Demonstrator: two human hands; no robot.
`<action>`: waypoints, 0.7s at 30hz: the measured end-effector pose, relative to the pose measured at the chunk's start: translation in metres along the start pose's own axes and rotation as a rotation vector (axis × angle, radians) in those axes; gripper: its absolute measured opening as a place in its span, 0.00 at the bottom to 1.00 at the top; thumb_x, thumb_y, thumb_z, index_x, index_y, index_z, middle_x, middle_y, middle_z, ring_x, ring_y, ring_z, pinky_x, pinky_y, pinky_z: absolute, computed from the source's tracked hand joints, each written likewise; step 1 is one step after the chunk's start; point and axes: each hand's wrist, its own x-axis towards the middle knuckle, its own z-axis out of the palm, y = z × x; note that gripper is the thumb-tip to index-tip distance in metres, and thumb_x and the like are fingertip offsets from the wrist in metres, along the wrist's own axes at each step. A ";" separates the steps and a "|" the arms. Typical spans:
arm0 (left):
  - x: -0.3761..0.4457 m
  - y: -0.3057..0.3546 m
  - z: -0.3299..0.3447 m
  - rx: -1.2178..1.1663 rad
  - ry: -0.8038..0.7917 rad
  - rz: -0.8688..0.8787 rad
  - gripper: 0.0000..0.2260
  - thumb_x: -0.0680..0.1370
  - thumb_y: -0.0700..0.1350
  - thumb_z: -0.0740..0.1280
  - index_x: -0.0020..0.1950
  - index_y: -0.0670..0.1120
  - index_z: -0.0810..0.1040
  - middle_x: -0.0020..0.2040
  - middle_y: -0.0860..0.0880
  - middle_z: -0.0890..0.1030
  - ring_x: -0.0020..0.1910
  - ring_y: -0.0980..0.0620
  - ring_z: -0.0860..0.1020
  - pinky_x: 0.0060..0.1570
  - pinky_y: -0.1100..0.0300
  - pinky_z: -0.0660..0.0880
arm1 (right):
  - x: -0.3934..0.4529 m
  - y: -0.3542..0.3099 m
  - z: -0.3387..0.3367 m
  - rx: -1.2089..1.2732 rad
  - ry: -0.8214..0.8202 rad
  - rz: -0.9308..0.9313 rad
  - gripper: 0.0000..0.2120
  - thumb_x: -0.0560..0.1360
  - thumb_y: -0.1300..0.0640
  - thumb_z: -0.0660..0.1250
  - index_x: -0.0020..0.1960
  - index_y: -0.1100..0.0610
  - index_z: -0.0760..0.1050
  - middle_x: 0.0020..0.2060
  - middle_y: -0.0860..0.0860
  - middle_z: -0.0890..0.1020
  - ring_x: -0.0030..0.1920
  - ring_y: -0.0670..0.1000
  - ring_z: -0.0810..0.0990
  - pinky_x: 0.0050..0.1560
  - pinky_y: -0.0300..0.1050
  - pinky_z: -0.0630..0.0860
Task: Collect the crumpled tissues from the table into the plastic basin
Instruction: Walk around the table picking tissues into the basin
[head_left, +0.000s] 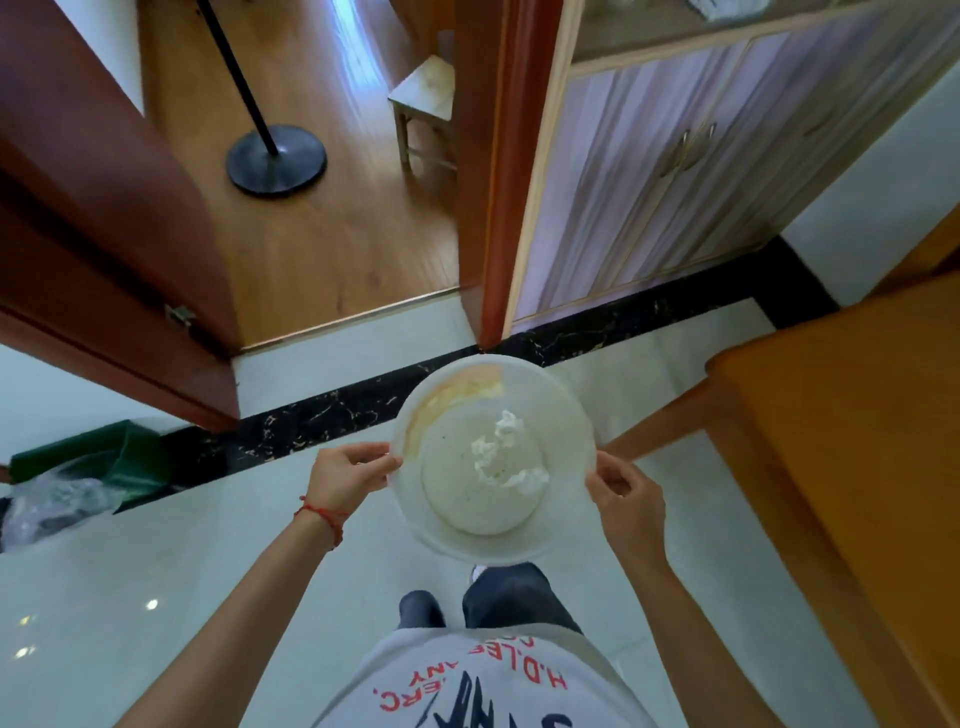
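While held level above the pale tile floor (156, 561), the translucent plastic basin (561, 410) serves as ref. point: L hand (345, 475) grips its left rim w/ curled fingers, R hand (626, 501) grips its right rim likewise. Crumpled tissues (506, 454) lie inside, right of centre. Orange wooden table (852, 415) stands right of basin; open doorway beyond it.

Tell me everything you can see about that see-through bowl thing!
The plastic basin is round, milky-clear and looks like thin plastic, with a yellowish stain on its far inner wall. It is held level above the tiled floor; the left hand and right hand grip opposite sides of its rim. Crumpled white tissues lie on its flat bottom.
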 end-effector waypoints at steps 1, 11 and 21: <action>0.012 0.010 0.006 0.003 -0.009 0.003 0.13 0.69 0.35 0.71 0.52 0.35 0.80 0.46 0.41 0.82 0.43 0.47 0.80 0.47 0.55 0.80 | 0.012 -0.004 0.000 0.008 0.007 0.014 0.11 0.73 0.59 0.67 0.54 0.58 0.78 0.41 0.52 0.80 0.43 0.52 0.77 0.43 0.38 0.73; 0.103 0.102 0.058 0.078 -0.129 0.054 0.10 0.69 0.34 0.70 0.50 0.37 0.81 0.39 0.48 0.81 0.41 0.48 0.79 0.35 0.69 0.79 | 0.107 -0.034 -0.005 0.025 0.116 0.069 0.07 0.72 0.61 0.67 0.50 0.61 0.79 0.37 0.54 0.80 0.38 0.52 0.77 0.39 0.35 0.72; 0.206 0.192 0.114 0.260 -0.376 0.120 0.06 0.69 0.33 0.70 0.41 0.41 0.82 0.30 0.50 0.82 0.36 0.48 0.78 0.36 0.64 0.79 | 0.155 -0.064 0.007 0.152 0.358 0.263 0.13 0.71 0.65 0.65 0.30 0.54 0.71 0.26 0.54 0.73 0.28 0.49 0.68 0.27 0.32 0.64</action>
